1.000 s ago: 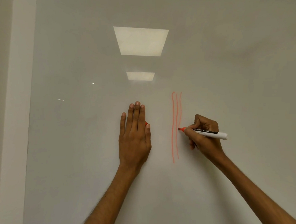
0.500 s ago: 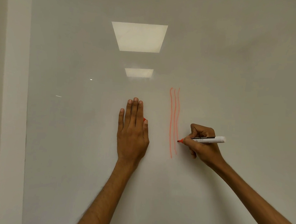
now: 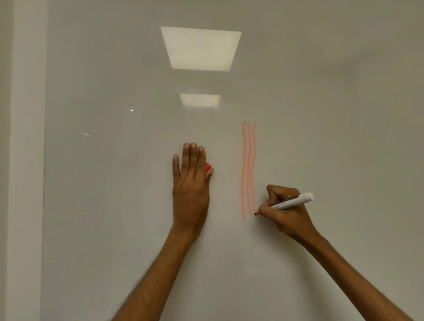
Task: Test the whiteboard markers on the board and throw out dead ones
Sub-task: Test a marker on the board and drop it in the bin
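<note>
A glossy whiteboard (image 3: 333, 105) fills the view. My right hand (image 3: 286, 213) grips a white marker (image 3: 294, 202) with a red tip, and the tip touches the board at the bottom of the rightmost of three faint red vertical lines (image 3: 248, 170). My left hand (image 3: 191, 184) lies flat against the board to the left of the lines, fingers straight and together. A red cap (image 3: 208, 166) peeks out between its thumb and forefinger, pinned under the hand.
The board's left edge (image 3: 42, 150) meets a pale wall strip (image 3: 23, 148). Two ceiling lights reflect in the board above my hands, the larger reflection (image 3: 200, 49) on top. No other markers or bin are in view.
My right hand has drawn the marker downward along the third red line, from mid-height to its lower end. My left hand has stayed flat on the board.
</note>
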